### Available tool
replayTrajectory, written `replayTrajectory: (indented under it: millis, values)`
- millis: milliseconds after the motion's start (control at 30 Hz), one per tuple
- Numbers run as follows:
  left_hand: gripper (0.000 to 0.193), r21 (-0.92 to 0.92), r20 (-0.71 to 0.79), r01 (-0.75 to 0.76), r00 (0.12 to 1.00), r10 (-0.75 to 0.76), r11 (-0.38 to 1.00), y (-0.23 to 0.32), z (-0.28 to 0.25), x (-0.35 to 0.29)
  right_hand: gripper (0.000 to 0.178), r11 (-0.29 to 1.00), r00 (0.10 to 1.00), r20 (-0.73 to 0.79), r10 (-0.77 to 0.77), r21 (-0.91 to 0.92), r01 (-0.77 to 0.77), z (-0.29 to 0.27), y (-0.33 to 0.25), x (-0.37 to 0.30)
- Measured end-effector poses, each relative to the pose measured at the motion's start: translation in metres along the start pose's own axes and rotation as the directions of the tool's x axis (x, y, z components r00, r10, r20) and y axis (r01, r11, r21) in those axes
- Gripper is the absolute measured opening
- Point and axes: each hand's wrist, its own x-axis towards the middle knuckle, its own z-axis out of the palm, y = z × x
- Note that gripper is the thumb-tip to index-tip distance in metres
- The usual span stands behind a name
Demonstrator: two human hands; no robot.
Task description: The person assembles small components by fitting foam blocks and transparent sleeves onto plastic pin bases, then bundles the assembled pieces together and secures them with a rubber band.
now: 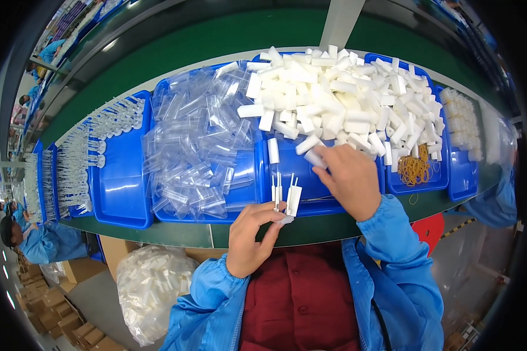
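Observation:
My left hand [249, 237] is closed in a pinch on a small pronged part [287, 220], its thin pale rods pointing up. A white foam block [294, 200] stands on the rods at the right, and a narrower white piece shows on those at the left. Above and to the right, the fingers of my right hand [352, 178] are closed on another white foam block [315, 158]. That hand is at the front edge of a big heap of white foam blocks [345, 88]. A single loose block [273, 151] lies in the blue tray [263, 175] left of it.
Clear plastic sleeves [199, 128] fill a blue tray to the left. Farther left, trays hold rows of pronged parts [76, 152]. Yellow rubber bands [414, 171] lie at the right. Below the bench sits a bag of white pieces [155, 286]; another person [50, 240] is at the left.

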Motion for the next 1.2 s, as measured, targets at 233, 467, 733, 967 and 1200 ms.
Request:
replayTrajectory:
  millis: [233, 467, 733, 967, 1200]
  values:
    - [0.039, 0.055, 0.013, -0.024, 1.000, 0.024, 0.998, 0.001, 0.000, 0.004, 0.023, 0.984, 0.988, 0.080, -0.132, -0.111, 0.140, 0.009, -0.002, 0.000]
    - [0.036, 0.104, 0.054, -0.070, 0.996, 0.065, 0.992, 0.005, 0.001, 0.005, 0.030, 0.928, 0.988, 0.147, 0.038, 0.363, -0.089, -0.001, -0.001, -0.004]
    - [0.035, -0.004, 0.173, -0.082, 0.981, 0.081, 0.997, 0.017, -0.002, 0.007, 0.037, -0.069, 0.810, 0.485, 0.329, 0.868, -0.492, -0.008, -0.015, -0.004]
    - [0.033, 0.013, 0.184, -0.089, 0.979, 0.085, 0.996, 0.019, 0.001, 0.013, 0.028, -0.024, 0.802, 0.489, 0.343, 0.858, -0.513, -0.006, -0.015, -0.004]
    - [0.031, 0.091, 0.153, -0.126, 0.982, 0.111, 0.988, 0.016, 0.002, 0.009, 0.017, 0.110, 0.846, 0.403, 0.350, 0.879, -0.465, 0.002, -0.013, -0.008]
